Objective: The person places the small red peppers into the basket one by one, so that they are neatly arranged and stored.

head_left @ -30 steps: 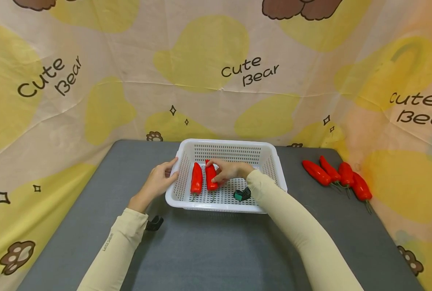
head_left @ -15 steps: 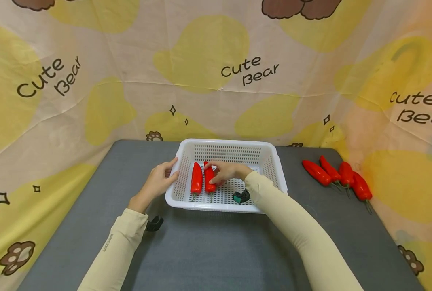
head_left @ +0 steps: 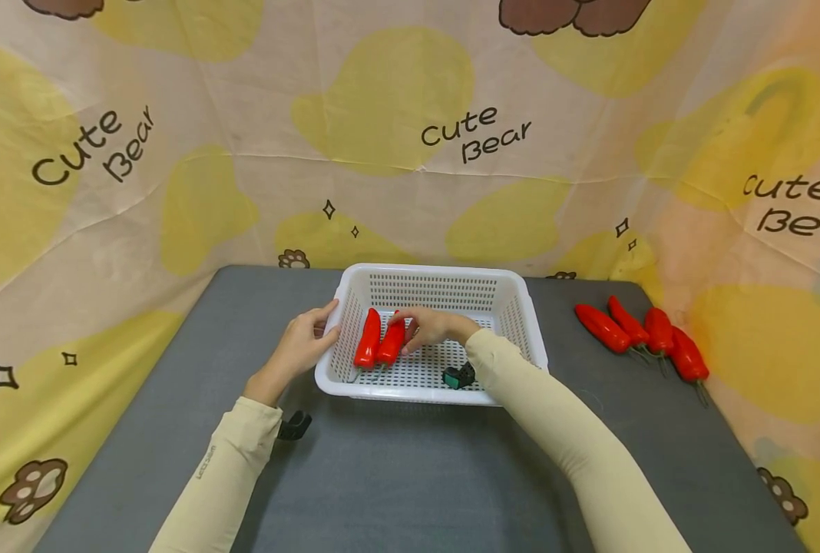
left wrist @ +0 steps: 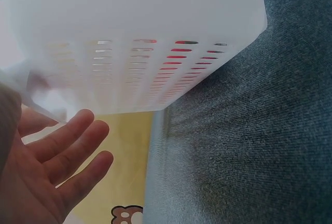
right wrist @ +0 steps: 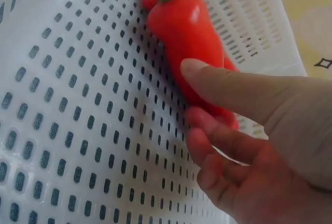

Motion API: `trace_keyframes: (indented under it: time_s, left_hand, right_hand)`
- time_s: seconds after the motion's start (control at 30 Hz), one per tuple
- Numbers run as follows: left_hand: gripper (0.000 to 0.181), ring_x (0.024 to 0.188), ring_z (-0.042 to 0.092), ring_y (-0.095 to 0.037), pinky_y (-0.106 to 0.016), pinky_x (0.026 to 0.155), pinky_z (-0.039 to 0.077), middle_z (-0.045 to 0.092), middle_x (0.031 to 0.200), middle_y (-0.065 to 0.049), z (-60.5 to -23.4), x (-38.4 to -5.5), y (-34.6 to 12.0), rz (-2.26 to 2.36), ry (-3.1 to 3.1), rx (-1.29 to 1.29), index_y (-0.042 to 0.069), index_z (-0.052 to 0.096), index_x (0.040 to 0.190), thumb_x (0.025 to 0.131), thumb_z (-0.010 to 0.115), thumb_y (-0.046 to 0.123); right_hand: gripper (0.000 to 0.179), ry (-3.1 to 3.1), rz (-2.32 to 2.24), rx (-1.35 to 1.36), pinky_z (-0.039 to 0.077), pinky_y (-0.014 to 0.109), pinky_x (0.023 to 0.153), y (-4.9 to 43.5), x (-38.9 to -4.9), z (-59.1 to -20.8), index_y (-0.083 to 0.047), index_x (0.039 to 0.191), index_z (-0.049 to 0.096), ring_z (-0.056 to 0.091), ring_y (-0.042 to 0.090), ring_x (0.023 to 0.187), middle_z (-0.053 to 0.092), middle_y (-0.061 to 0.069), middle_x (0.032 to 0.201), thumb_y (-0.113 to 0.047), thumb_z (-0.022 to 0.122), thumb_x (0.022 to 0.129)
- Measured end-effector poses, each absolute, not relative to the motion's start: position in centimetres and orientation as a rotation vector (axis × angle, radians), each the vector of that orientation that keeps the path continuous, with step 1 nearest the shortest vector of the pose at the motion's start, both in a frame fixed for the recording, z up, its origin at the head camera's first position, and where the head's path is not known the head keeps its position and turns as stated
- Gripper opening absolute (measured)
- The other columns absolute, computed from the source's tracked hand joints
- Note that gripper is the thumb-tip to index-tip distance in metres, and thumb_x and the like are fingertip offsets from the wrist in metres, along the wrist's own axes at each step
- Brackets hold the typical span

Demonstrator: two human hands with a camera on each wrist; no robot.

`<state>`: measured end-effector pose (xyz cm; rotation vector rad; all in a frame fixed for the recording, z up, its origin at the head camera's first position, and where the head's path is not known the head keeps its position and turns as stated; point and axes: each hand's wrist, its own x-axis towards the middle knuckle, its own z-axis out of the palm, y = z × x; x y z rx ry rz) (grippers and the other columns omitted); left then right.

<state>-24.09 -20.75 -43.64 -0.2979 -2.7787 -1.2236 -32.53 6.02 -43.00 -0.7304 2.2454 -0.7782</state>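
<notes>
Red pepper (head_left: 390,343), held: inside white basket (head_left: 431,268), L half, low near floor; can't tell if it rests on slots
R hand (head_left: 432,326): in from R, nearer of the two; thumb on pepper's flank, fingers curled at opp side, so a light pinch toward pointed end, per R wrist view
Pepper vs fingers: just L of R palm; pointed end away from person under fingers, stem end toward person
Long axis: runs near-far, slight lean, stem end a bit L
Second red pepper (head_left: 368,339): alongside on L, approx parallel, seems to touch held one at stem end
Key relation: two peppers side by side, R fingers on R flank; prob v little slack to L, most of the bare floor to R
L hand (head_left: 298,344): at basket's L rim, fingers loosely extended, touching rim, not clenched; no pepper in it
Loose red peppers (head_left: 659,332): four, fanned on grey tabletop (head_left: 396,476), R of basket, well apart from it, stems approx toward person; R arm is nearer side
</notes>
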Motion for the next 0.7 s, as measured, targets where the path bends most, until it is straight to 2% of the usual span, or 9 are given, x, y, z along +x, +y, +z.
trace_keyframes:
  time_s: [0.1, 0.23, 0.4, 0.7]
  left_hand:
    - [0.057, 0.102, 0.069, -0.038, -0.051, 0.087, 0.061, 0.063, 0.131, -0.027, -43.59, -24.03, -20.68, -1.214, -2.784, -0.296, 0.002, 0.045, 0.151, 0.097, 0.060, 0.016]
    - [0.057, 0.103, 0.069, -0.039, -0.051, 0.088, 0.061, 0.063, 0.132, -0.028, -43.51, -24.04, -20.65, -1.214, -2.787, -0.296, 0.002, 0.045, 0.150, 0.097, 0.060, 0.016]
    - [0.057, 0.104, 0.069, -0.039, -0.051, 0.088, 0.061, 0.062, 0.132, -0.027, -43.41, -24.04, -20.62, -1.222, -2.789, -0.292, 0.002, 0.046, 0.150, 0.097, 0.060, 0.016]
    - [0.057, 0.103, 0.070, -0.039, -0.051, 0.087, 0.061, 0.062, 0.133, -0.028, -43.44, -24.06, -20.64, -1.220, -2.789, -0.293, 0.002, 0.046, 0.150, 0.097, 0.060, 0.016]
  right_hand:
    - [0.062, 2.236, -0.765, -0.813, 0.055, 0.031, 0.095, 6.06, -32.55, -43.11, -0.013, 0.146, 0.054, 0.062, 0.026, 0.112, 0.057, 0.014, 0.136, -0.009, 0.076, 0.087]
    - [0.060, 2.223, -0.751, -0.860, 0.052, 0.034, 0.101, 6.07, -32.46, -43.08, -0.014, 0.146, 0.055, 0.057, 0.029, 0.125, 0.052, 0.012, 0.145, -0.010, 0.074, 0.089]
    - [0.060, 2.213, -0.754, -0.839, 0.050, 0.039, 0.107, 6.15, -32.52, -43.05, -0.017, 0.146, 0.055, 0.052, 0.030, 0.131, 0.052, 0.012, 0.146, -0.012, 0.074, 0.090]
    - [0.071, 2.217, -0.788, -0.793, 0.051, 0.044, 0.106, 6.54, -32.83, -42.57, -0.019, 0.154, 0.044, 0.049, 0.032, 0.134, 0.049, 0.015, 0.149, -0.016, 0.074, 0.090]
